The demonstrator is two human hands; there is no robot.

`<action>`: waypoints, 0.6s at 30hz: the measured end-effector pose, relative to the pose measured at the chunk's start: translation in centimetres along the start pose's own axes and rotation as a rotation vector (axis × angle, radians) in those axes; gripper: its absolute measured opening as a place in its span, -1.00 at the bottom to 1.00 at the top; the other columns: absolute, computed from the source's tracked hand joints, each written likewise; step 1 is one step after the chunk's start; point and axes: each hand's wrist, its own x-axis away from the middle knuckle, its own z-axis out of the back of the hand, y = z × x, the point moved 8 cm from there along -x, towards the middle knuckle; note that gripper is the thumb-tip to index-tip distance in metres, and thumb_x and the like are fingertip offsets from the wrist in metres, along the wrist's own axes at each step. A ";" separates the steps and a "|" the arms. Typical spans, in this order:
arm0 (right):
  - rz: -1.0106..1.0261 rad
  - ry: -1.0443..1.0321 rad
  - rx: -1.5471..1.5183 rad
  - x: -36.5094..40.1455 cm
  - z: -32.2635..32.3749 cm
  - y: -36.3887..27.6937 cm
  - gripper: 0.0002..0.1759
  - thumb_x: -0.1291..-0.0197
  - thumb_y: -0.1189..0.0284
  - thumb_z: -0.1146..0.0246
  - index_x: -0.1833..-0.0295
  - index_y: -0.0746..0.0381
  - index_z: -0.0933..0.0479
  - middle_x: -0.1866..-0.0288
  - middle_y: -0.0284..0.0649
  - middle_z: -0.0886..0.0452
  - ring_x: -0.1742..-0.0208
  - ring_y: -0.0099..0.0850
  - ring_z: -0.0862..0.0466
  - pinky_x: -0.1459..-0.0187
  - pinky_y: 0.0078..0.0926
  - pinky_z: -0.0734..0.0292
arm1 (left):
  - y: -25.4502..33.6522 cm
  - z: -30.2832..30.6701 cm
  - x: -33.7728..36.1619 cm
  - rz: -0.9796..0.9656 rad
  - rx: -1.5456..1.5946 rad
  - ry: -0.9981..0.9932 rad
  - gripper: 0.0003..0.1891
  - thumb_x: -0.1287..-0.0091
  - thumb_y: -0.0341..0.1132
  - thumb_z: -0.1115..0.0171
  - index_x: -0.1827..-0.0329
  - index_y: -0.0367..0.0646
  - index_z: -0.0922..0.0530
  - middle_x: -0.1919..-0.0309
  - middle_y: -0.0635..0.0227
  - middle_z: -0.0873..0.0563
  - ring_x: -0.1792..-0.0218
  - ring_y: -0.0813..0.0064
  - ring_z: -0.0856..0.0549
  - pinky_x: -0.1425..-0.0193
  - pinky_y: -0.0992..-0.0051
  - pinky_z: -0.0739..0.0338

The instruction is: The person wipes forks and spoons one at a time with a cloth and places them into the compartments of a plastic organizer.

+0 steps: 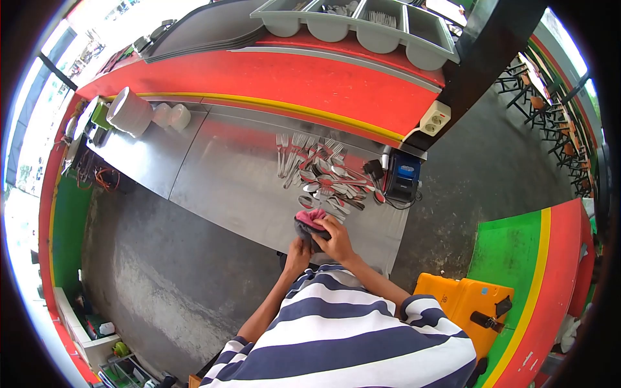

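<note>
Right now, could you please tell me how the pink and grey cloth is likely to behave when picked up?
Probably floppy: the cloth sits bunched and creased between the left hand and right hand. Likely light, since fingers alone hold it. Hardly apt to roll or slide on the steel counter, unlike the spoons beside it.

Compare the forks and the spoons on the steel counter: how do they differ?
The forks lie roughly parallel; the spoons are scattered and overlapping. The forks sit farther from the cloth gripped by the left hand and right hand; the spoons reach nearly to it. Both are metal, flat on the counter.
</note>
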 end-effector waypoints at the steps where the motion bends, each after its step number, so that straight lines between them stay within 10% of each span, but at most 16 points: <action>1: -0.006 0.034 0.024 -0.3 0.5 0.4 -0.60 0.05 0.51 -0.44 0.03 0.31 -0.58 0.25 -0.09 -0.55 0.22 -0.11 -0.61 0.15 -0.28 -0.53 | 0.5 -0.5 0.1 0.010 0.048 -0.019 -0.72 -0.60 -0.24 0.13 0.26 -0.20 -0.43 0.63 0.47 -0.41 0.58 0.62 -0.38 0.46 0.53 -0.31; 18: -0.238 0.502 0.062 -3.4 7.3 7.4 -0.70 -0.08 0.49 -0.39 0.06 0.37 -0.59 0.21 -0.04 -0.69 0.18 -0.16 -0.70 0.08 -0.35 -0.52 | 3.0 -0.9 4.1 0.012 0.102 -0.133 -0.70 -0.60 -0.24 0.14 0.29 -0.21 -0.42 0.64 0.47 -0.37 0.60 0.63 -0.33 0.48 0.54 -0.24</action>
